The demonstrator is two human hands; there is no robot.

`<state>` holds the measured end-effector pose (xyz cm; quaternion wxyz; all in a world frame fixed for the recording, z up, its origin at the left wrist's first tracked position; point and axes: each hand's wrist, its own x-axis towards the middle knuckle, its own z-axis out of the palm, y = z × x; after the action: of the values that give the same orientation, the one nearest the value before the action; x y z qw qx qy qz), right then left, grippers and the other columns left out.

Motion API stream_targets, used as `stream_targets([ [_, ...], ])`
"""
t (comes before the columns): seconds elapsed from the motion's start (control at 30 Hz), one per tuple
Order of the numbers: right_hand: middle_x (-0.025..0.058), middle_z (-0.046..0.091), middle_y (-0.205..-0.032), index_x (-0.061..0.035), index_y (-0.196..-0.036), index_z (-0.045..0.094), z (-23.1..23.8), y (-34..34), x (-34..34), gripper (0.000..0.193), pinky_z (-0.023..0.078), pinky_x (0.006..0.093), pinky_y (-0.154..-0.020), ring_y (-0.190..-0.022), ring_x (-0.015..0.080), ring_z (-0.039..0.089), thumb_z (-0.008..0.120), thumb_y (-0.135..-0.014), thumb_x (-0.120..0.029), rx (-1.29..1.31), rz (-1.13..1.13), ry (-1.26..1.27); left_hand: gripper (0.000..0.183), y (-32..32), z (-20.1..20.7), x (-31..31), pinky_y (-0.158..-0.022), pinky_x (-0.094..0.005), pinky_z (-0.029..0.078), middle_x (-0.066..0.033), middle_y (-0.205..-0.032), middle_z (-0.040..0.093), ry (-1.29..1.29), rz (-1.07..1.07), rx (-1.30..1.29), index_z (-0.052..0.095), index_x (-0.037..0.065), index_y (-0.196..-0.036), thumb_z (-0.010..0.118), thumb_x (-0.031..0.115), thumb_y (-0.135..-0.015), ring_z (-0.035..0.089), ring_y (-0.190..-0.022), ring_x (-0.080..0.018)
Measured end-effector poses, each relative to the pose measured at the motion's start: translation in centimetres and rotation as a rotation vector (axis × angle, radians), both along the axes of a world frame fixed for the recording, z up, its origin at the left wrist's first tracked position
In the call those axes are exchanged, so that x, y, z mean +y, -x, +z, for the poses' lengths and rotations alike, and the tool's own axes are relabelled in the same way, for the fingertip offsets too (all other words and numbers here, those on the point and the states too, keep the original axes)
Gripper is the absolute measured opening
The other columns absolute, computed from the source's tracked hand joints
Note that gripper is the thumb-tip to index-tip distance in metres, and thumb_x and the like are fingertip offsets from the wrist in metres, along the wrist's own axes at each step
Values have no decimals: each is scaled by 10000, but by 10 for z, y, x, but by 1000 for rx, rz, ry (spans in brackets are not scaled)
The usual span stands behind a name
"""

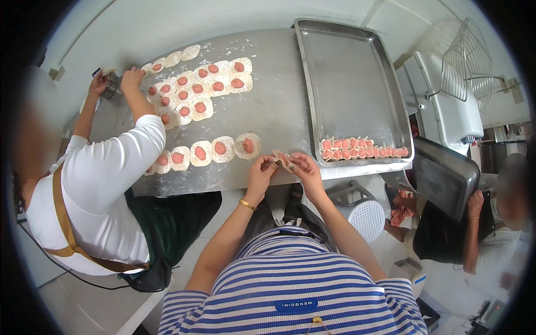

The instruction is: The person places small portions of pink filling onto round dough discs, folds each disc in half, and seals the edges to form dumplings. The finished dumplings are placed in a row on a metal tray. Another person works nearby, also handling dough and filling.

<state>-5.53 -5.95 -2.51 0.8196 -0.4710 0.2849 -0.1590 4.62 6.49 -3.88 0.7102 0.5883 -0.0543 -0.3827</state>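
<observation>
Just over the near edge of the metal table, my left hand [262, 172] and my right hand [306, 168] pinch a partly folded dumpling [285, 162] between them. Pink filling seems to show in its wrapper. Left of my hands runs a row of round wrappers, each with a pink ball of filling; the closest is a wrapper [247, 146] just beyond my left hand. To the right, a large metal tray [357, 84] holds rows of folded dumplings [357, 148] with pink filling showing, along its near side.
A co-worker in a white top [111, 162] reaches over the floured metal table [273, 84] at left, among more filled wrappers [195, 89]. At right another person [474, 234] holds a dark tray [446, 173]. A white stool [360, 218] stands below the table edge.
</observation>
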Motion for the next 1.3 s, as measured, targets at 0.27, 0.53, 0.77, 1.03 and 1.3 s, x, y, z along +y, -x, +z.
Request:
stream_targets([
  [0.27, 21, 650, -866, -3, -1001, 651, -28, 10, -11, 208, 461, 224, -691, -753, 80, 577, 623, -809, 72, 173, 14, 203, 249, 8, 13, 0, -824, -286, 536, -64, -1079, 569, 128, 34, -39, 531, 20, -1097, 608, 7, -861, 580, -993, -139],
  [0.53, 24, 626, -820, -1, -971, 665, -22, 7, -21, 269, 484, 258, -635, -730, 120, 600, 647, -716, 82, 84, 181, 714, 160, 1, -3, 6, -771, -268, 536, -88, -968, 646, -245, -166, -651, 616, -10, -892, 687, -37, -752, 660, -852, -160],
  [0.77, 101, 613, -848, -42, -969, 657, -4, -4, -24, 322, 499, 337, -656, -752, 240, 633, 662, -667, 71, 164, 292, 930, 184, 4, 2, 0, -697, -262, 543, -76, -894, 670, -254, -198, -539, 582, -2, -873, 712, -35, -748, 675, -812, -147],
  [1.03, 110, 618, -890, -13, -956, 649, -3, 4, -22, 328, 508, 319, -659, -758, 264, 621, 611, -654, 109, 203, 284, 1077, 290, 1, 8, -1, -664, -301, 539, -141, -821, 687, -340, -308, -647, 624, 3, -1002, 738, 34, -737, 702, -775, -212],
  [1.3, 117, 611, -862, -18, -941, 658, -8, 2, -20, 327, 505, 328, -655, -738, 276, 626, 596, -651, 118, 140, 218, 1101, 255, -8, 14, -7, -632, -308, 519, -133, -767, 681, -392, -434, -623, 620, -1, -894, 769, 112, -722, 684, -698, -231],
])
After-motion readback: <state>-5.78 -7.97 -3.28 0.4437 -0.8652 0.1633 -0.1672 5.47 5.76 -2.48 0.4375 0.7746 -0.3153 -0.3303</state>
